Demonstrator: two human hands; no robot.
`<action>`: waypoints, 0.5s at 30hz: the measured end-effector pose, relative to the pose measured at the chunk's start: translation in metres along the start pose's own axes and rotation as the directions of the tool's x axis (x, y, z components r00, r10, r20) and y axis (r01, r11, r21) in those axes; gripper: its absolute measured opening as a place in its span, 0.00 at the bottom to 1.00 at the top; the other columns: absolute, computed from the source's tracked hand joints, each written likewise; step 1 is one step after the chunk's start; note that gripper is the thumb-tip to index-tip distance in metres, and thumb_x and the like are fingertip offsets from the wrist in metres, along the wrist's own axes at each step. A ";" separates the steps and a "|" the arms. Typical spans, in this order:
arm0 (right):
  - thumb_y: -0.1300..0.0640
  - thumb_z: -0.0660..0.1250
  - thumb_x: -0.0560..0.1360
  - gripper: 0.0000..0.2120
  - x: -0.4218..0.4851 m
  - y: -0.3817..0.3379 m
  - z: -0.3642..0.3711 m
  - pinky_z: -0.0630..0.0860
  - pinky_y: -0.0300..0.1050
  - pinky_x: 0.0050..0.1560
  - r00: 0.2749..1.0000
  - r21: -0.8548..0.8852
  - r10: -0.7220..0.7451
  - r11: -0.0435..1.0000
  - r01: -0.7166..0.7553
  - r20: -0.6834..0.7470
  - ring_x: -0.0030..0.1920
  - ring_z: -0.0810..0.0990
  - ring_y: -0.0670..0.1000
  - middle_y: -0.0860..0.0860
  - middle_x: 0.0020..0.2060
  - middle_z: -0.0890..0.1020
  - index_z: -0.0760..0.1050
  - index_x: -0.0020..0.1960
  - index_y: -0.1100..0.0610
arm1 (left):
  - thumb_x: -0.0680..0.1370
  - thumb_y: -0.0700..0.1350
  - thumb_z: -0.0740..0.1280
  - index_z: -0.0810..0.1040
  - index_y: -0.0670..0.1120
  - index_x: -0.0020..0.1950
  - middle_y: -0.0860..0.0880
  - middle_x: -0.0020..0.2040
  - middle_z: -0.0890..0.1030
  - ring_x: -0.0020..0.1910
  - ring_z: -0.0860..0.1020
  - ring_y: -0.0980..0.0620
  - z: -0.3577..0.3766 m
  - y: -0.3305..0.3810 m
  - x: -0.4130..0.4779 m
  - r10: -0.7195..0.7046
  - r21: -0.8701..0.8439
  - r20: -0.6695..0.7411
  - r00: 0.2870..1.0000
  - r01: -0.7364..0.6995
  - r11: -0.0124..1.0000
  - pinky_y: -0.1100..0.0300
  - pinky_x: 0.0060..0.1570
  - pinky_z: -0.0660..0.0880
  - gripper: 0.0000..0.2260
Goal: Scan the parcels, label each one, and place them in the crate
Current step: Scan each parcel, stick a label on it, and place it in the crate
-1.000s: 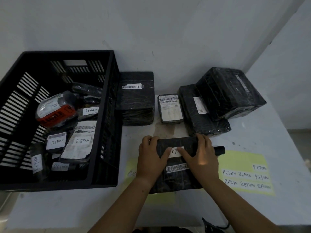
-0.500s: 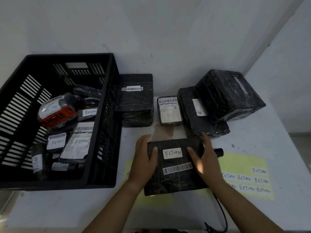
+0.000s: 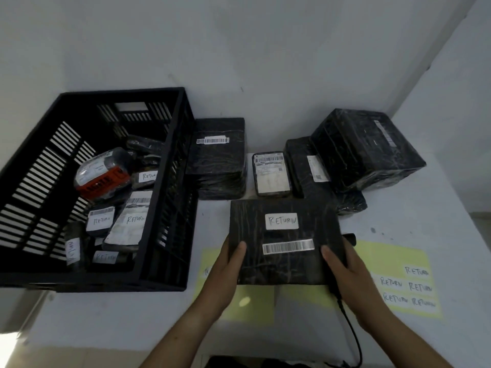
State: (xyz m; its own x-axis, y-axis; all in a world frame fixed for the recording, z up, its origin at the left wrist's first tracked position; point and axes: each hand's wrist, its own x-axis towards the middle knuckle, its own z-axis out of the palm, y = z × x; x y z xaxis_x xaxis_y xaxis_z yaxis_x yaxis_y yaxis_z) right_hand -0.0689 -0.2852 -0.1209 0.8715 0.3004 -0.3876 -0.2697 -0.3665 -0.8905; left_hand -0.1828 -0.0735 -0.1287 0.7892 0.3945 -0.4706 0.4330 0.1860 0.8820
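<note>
We grip the labelled parcel [image 3: 284, 266] by its side edges, left hand [image 3: 227, 266] and right hand [image 3: 348, 269], fingers [image 3: 240, 252] curled round it. It looks flat, stiff and slick-wrapped, probably light.

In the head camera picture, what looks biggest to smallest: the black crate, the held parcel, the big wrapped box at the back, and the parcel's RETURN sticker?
1. black crate
2. held parcel and big wrapped box look about alike; the parcel is nearer the camera, so I won't rank them.
3. RETURN sticker
</note>
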 end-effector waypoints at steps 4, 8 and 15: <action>0.47 0.62 0.81 0.15 -0.005 -0.053 0.001 0.71 0.34 0.44 0.991 0.035 -0.103 0.994 0.107 -0.088 0.52 0.75 0.35 0.34 0.53 0.76 0.67 0.66 0.38 | 0.78 0.61 0.62 0.64 0.72 0.67 0.76 0.60 0.72 0.58 0.72 0.76 -0.010 0.054 -0.001 0.106 -0.029 -0.014 0.994 -0.106 0.994 0.74 0.55 0.68 0.18; 0.52 0.62 0.81 0.18 -0.006 -0.118 0.022 0.74 0.36 0.45 0.957 0.077 -0.261 0.959 0.272 -0.124 0.47 0.79 0.33 0.38 0.56 0.77 0.64 0.69 0.41 | 0.82 0.56 0.65 0.62 0.67 0.72 0.72 0.58 0.75 0.54 0.74 0.73 -0.052 0.117 -0.007 0.259 -0.018 -0.083 0.962 -0.261 0.965 0.61 0.63 0.67 0.20; 0.57 0.63 0.81 0.19 -0.012 -0.222 0.128 0.78 0.33 0.52 0.836 0.133 -0.547 0.833 0.537 0.050 0.55 0.80 0.39 0.43 0.59 0.78 0.63 0.70 0.49 | 0.82 0.54 0.66 0.73 0.63 0.69 0.65 0.61 0.81 0.63 0.78 0.62 -0.194 0.198 -0.035 0.509 0.127 -0.231 0.829 -0.493 0.861 0.56 0.68 0.72 0.15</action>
State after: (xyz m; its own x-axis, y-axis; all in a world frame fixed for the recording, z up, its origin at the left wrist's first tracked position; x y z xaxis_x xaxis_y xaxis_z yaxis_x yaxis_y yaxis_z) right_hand -0.0717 -0.0944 0.0507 0.8551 0.4959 0.1513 0.1894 -0.0270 -0.9815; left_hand -0.2090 0.1236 0.0673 0.7744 0.6295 0.0639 0.0395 -0.1488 0.9881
